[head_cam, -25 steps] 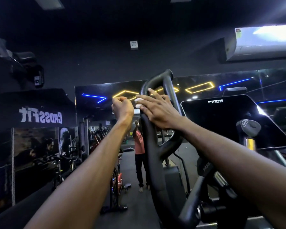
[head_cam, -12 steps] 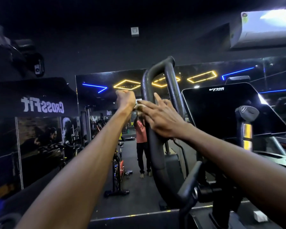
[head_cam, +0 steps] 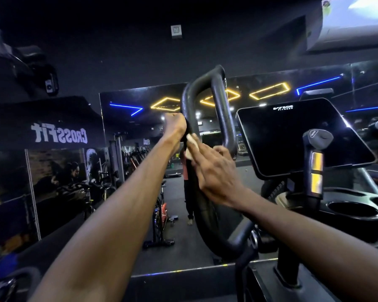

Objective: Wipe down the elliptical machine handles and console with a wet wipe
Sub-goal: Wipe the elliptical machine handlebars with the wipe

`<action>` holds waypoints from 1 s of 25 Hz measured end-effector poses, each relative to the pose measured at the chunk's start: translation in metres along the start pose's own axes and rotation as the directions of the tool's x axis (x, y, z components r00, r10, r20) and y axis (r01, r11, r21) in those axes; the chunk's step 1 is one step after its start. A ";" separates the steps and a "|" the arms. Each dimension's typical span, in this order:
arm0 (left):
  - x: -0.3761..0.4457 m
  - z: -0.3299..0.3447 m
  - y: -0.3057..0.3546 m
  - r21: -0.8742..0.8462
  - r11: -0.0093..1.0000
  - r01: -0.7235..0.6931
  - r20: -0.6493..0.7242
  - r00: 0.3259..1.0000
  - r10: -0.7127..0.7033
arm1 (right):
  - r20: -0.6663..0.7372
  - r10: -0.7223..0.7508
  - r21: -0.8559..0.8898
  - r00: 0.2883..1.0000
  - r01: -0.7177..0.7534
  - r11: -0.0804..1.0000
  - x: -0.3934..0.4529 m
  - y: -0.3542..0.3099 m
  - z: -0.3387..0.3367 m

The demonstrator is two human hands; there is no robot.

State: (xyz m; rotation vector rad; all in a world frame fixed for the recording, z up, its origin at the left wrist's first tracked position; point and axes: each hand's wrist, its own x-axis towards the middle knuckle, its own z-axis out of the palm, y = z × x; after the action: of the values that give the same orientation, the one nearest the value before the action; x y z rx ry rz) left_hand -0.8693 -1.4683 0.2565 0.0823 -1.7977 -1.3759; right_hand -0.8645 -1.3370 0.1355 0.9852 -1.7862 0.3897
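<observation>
Our right hand [head_cam: 214, 173] has slid the wipe [head_cam: 191, 147] lower down the handle [head_cam: 205, 101]; left hand [head_cam: 175, 127] grips above. Fingers flat; press firmly.

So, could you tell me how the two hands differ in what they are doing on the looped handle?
The left hand is closed in a fist around the looped handle; the right hand lies flatter, fingers extended. The right hand presses a white wipe against the bar; the left shows none. The left sits higher than the right. Both touch the same handle.
</observation>
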 end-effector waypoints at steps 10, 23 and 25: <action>-0.018 0.009 -0.015 0.013 0.998 -0.062 -0.024 0.998 0.062 | -0.184 -0.173 -0.027 0.968 0.171 0.985 -0.032 0.023 0.005; -0.048 0.016 -0.025 -0.090 0.996 -0.011 -0.041 0.999 0.007 | -0.212 0.002 0.193 0.977 0.039 0.981 -0.055 -0.003 0.013; -0.049 0.013 -0.023 -0.149 0.989 0.023 0.013 1.000 -0.021 | -0.138 -0.054 0.218 0.989 0.084 0.972 -0.068 -0.028 0.019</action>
State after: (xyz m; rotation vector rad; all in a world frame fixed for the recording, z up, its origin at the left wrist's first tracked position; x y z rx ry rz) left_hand -0.8558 -1.4422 0.2087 0.0151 -1.7014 -1.5248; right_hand -0.8447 -1.3367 0.0623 1.1478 -1.6086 0.6077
